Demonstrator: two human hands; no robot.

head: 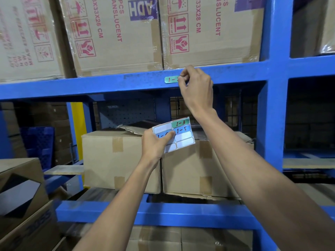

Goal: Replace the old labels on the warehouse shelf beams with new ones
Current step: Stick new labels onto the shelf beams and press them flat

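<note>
A green label (170,79) with red handwriting sits on the front face of the upper blue shelf beam (108,84). My right hand (196,86) is raised to the beam, its thumb and forefinger pinched on the label's right end, which they hide. Lower down, my left hand (155,144) holds a white sticker sheet (178,135) by its left part, thumb pressed on a blue sticker. The sheet carries a green sticker marked 1-3, a blue one marked 1-5, and several blank white slots.
Taped cardboard boxes (117,33) with red print stand on the upper beam. Two plain boxes (116,160) rest on the level below. A blue upright post (273,87) rises at right, a lower blue beam (163,214) crosses near me, and more boxes (21,196) stack at left.
</note>
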